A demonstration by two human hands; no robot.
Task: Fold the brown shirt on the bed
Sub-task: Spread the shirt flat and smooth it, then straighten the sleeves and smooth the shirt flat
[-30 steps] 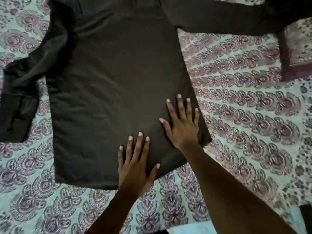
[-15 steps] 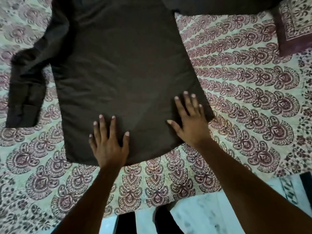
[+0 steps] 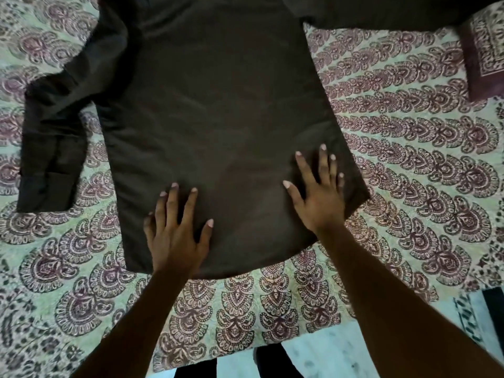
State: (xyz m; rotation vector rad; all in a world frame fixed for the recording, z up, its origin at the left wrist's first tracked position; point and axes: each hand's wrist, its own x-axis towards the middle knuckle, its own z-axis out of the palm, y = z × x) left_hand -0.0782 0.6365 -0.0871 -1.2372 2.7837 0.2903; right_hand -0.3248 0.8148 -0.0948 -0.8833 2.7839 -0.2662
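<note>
Dark brown cloth fills the middle of what we see: the brown shirt [image 3: 218, 110] lies spread flat, back side up, on the bed [image 3: 409, 165], its hem toward us and its collar end running out of the top of the view. The bed is covered with a pale green sheet printed in maroon paisley rows.

Our left hand [image 3: 174, 236] rests palm down on the shirt near the hem, left of centre, its fingers [image 3: 188, 205] spread and flat, gripping nothing. Our right hand [image 3: 319, 197] presses flat on the lower right part of the shirt, just inside the right corner of the hem, fingers likewise splayed and holding nothing. The two hands lie apart, with a bare stretch of cloth between them.

The shirt's left sleeve [image 3: 51, 148] bends down along the left side, with its cuff lying on the sheet, apart from the body of the shirt. The right sleeve [image 3: 381, 12] stretches away across the top right. A maroon-bordered printed pillow [image 3: 485, 50] sits at the right edge, beside that sleeve. Below the bed's edge we see pale floor [image 3: 327, 353].
</note>
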